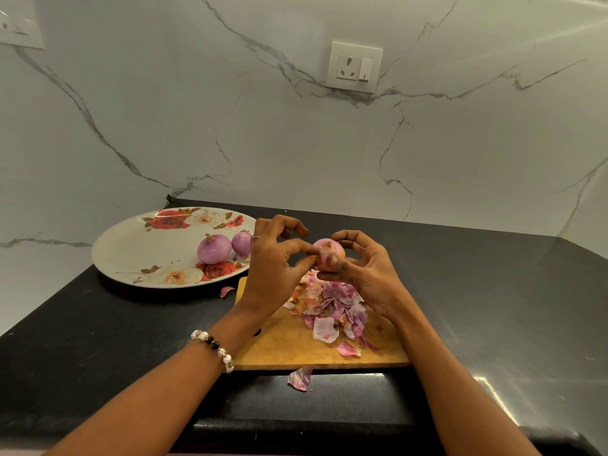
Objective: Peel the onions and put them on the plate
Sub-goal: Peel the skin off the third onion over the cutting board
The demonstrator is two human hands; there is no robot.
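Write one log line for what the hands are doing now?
step: peeling | right hand holds onion | left hand pinches skin | plate: two peeled onions

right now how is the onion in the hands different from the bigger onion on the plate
The onion in the hands is held in the air above the cutting board, while the bigger onion on the plate rests on the floral plate. The held one still shows patches of dry brownish skin; the plated one looks smooth, glossy purple. The left hand and right hand both grip the held one; nothing touches the plated one. Both are round, purple onions.
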